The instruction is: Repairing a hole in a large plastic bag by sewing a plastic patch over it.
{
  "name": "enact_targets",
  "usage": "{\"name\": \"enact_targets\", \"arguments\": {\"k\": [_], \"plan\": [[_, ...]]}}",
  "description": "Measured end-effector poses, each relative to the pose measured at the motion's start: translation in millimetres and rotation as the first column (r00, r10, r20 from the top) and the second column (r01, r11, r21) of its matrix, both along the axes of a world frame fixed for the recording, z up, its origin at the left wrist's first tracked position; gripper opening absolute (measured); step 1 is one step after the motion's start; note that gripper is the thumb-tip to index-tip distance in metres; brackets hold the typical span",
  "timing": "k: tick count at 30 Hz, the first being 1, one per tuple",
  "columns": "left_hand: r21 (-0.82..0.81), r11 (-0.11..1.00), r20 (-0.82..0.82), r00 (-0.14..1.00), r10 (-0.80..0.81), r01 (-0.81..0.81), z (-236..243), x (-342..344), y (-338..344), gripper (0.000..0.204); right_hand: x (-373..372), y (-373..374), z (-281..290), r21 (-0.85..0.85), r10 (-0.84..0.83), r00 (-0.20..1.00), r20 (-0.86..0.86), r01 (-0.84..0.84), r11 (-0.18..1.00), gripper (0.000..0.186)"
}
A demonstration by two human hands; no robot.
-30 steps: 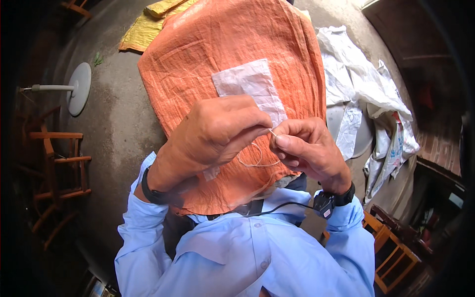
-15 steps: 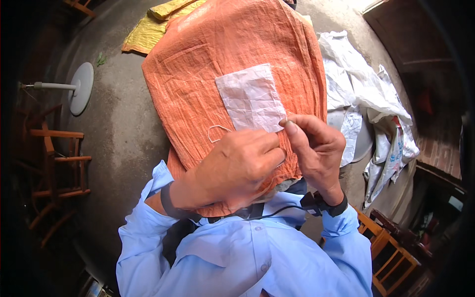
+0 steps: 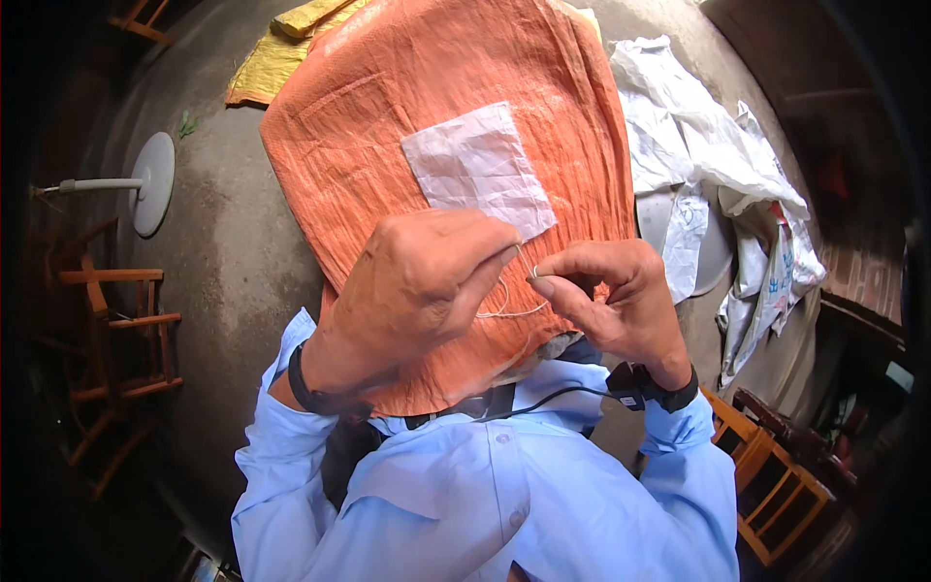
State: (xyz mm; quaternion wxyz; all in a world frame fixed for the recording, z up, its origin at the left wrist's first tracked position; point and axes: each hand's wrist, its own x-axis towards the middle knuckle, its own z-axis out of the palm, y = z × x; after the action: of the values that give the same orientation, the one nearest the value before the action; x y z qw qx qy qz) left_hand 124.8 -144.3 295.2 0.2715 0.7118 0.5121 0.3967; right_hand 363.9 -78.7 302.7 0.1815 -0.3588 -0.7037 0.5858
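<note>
An orange woven sack (image 3: 339, 136) lies spread out in front of me, reaching down to my waist. On its middle rests a wrinkled white cloth patch (image 3: 477, 160), roughly square. My left hand (image 3: 412, 291) is closed in a pinch over the sack, just below the patch, with one end of a thin pale thread (image 3: 514, 314) at its fingertips. The thread loops loosely beneath. My right hand (image 3: 626, 296) pinches the same thread between thumb and forefinger, a short gap from my left fingertips. Whether a needle is in either pinch cannot be made out.
Crumpled white sacks (image 3: 693, 131) lie on the right over a grey round surface (image 3: 716, 247). A yellow sack (image 3: 264, 73) is at the far left. Wooden chairs (image 3: 116, 276) and a white disc-based stand (image 3: 155, 184) are on the left; another wooden chair (image 3: 776, 495) is at lower right.
My left hand has risen and turned, and my right hand has come slightly lower. The thread, earlier a loop left of my left hand, now runs between both hands.
</note>
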Motion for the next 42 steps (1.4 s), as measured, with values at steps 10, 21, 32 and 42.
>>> {"name": "enact_targets", "arguments": {"k": [10,21,32,42], "plan": [[0.043,0.999,-0.005,1.000,-0.026,0.027,-0.7,1.2,1.5,0.018,-3.4,3.7,-4.5,-0.082,0.008,0.997,-0.072,-0.014,0.997,0.006],[0.050,0.998,0.002,0.999,-0.038,0.038,-1.4,0.7,0.2,0.020,-1.9,0.4,-11.7,-0.195,-0.126,0.985,-0.117,0.102,0.976,0.010],[0.053,0.997,-0.016,0.998,-0.061,0.062,-0.5,0.5,-1.4,0.018,1.2,0.6,-17.5,-0.269,-0.158,0.978,-0.133,0.118,0.956,0.017],[0.058,0.985,-0.025,0.987,-0.158,0.160,3.8,1.4,-1.7,0.021,-4.4,-9.0,-6.7,-0.006,-0.114,0.987,-0.112,0.114,0.993,0.015]]}}
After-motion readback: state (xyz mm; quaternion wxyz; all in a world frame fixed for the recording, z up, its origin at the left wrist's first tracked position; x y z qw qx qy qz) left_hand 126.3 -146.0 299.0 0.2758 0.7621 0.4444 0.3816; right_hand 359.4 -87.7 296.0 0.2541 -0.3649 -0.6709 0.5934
